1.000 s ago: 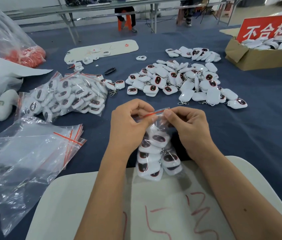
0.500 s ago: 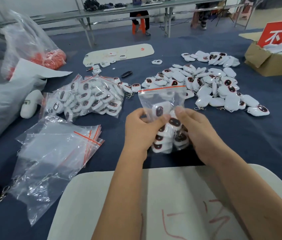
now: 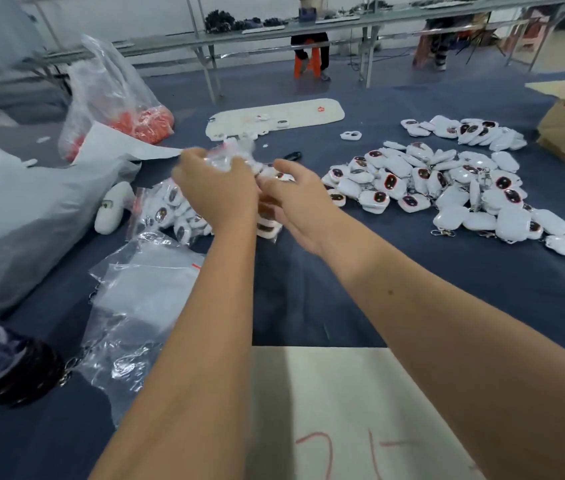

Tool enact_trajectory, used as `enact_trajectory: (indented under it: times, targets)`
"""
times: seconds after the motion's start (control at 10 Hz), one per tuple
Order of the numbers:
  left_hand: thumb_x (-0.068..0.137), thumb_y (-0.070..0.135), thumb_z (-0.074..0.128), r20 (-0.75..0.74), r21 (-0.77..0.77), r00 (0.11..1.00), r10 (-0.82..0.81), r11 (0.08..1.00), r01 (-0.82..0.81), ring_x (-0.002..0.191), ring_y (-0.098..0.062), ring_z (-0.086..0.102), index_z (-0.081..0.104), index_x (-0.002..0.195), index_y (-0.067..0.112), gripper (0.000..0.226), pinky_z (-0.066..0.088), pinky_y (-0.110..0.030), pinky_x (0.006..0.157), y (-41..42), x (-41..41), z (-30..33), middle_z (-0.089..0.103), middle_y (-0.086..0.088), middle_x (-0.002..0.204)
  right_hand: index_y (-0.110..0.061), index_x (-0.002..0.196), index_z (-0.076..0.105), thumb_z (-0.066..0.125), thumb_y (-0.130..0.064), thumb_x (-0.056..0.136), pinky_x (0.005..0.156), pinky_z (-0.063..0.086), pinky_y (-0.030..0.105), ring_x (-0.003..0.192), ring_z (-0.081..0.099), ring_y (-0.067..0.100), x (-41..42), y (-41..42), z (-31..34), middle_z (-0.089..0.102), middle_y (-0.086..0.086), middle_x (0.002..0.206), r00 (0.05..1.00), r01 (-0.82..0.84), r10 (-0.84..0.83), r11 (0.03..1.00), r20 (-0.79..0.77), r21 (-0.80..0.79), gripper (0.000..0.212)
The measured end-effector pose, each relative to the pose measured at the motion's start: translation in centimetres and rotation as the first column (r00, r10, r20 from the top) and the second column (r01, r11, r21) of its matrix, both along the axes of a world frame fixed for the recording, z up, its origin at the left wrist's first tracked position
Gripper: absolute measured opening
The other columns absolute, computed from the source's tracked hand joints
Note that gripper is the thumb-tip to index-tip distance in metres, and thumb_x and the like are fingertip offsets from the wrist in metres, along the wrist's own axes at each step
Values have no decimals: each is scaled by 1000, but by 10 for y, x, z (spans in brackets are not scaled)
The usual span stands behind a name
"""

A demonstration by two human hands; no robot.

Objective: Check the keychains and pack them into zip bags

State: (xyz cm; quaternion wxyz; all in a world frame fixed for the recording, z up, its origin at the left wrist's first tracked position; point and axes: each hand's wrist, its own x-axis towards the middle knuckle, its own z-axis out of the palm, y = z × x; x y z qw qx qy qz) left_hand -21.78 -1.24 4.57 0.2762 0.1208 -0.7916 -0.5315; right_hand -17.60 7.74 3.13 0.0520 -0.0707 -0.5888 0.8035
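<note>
Left hand (image 3: 215,192) is gripping a filled zip bag (image 3: 236,155), blurred, above the pile of packed bags (image 3: 170,216).
Right hand (image 3: 295,199) is hovering just beside it, fingers loosely spread and holding nothing. Loose white keychains (image 3: 447,181) are lying heaped toward the tabletop's right edge; empty zip bags (image 3: 135,306) are lying near the left edge, beside a grey sack (image 3: 24,209).

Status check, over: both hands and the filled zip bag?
Left hand grips blurred clear filled zip bag above packed bags pile. Right hand open beside it. Nothing blocking.
</note>
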Motion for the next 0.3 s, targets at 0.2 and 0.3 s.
enact_trajectory:
  times: [0.2, 0.3]
  targets:
    - [90, 9, 58, 160, -473, 986, -36, 874, 109, 128, -32, 51, 69, 122, 13, 34, 47, -38, 95, 9, 5, -21, 60, -9, 135, -4, 147, 52, 60, -4, 103, 91, 63, 39, 93, 70, 25, 45, 31, -16, 68, 11, 125, 990, -33, 6, 981, 140, 194, 44]
    - [87, 10, 57, 17, -535, 996, -91, 841, 86, 131, -33, 44, 68, 120, 9, 35, 38, -35, 106, 28, 20, -29, 57, -11, 136, -10, 128, 66, 61, -12, 104, 77, 62, 31, 86, 74, 18, 87, 62, -1, 78, 6, 111, 974, 227, -217, 950, -69, 213, 24]
